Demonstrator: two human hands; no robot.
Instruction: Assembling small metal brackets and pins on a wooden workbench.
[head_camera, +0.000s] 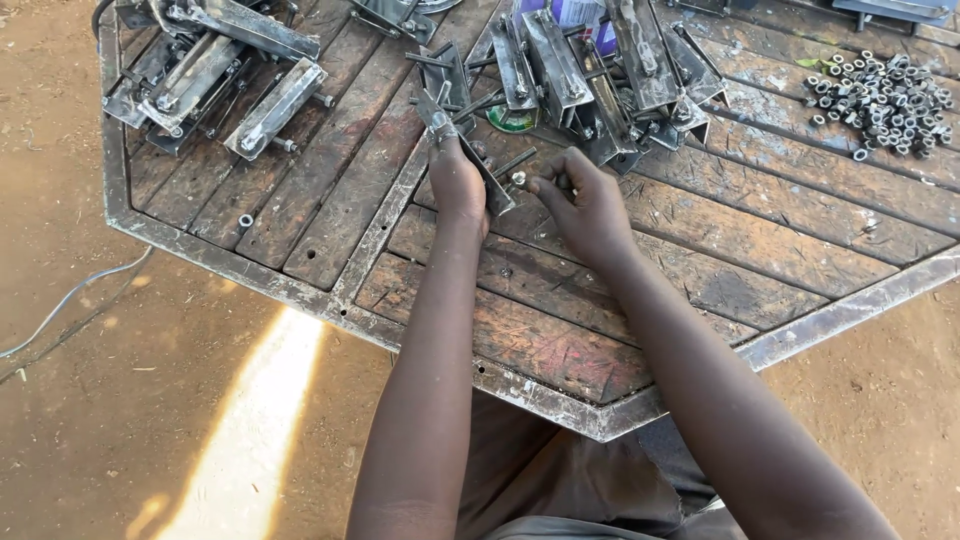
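Gripping a grey steel bracket with a protruding bolt (478, 165), the left hand (458, 185) is closed around it above the worn wooden-slat counter with a metal frame (560, 350). The right hand (585, 205) pinches a small silver hex nut (519, 179) between its fingertips, just beside the bolt's end. Similar brackets lie heaped (600, 70) behind; a pile of loose nuts (885, 100) sits far right.

Head view, steeply down, near worktable (700, 250)
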